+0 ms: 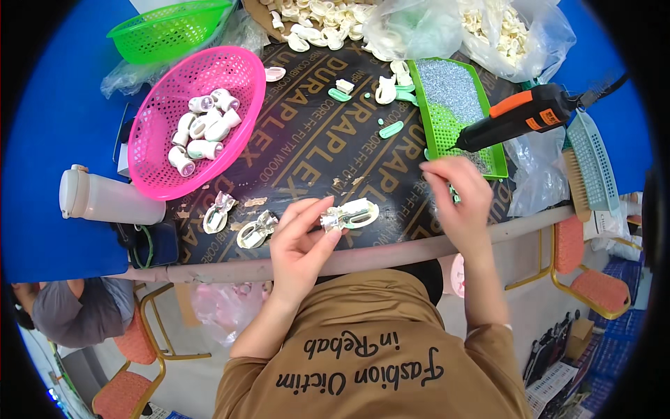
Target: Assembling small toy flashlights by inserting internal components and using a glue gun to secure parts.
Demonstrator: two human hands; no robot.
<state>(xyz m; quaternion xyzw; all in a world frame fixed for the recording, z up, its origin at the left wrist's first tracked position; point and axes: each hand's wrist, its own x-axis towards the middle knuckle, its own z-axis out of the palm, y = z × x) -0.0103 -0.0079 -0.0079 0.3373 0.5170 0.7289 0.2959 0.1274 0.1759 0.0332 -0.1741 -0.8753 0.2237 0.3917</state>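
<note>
My left hand [296, 244] pinches a small white plastic part with a shiny silver end [350, 214] between thumb and fingers, just above the table. Beside that hand lie two similar white-and-silver parts, one [257, 230] almost touching it and another [220, 212] farther left. My right hand [457, 199] is raised at the near edge of a green tray [430, 133], its thumb and forefinger drawn together. Anything between those fingertips is too small to make out. Small silvery pieces, apparently screws [452, 87], fill the far part of the tray. Across its near end rests a black-and-orange electric screwdriver [513, 117].
A pink basket [252, 105] with several white parts stands left, near a white bottle [105, 195] and a green basket [118, 35]. Pale green pieces [391, 130] lie mid-table. White parts [317, 28] are heaped at the back. A brush [576, 183] stands right; another person [84, 311] sits left.
</note>
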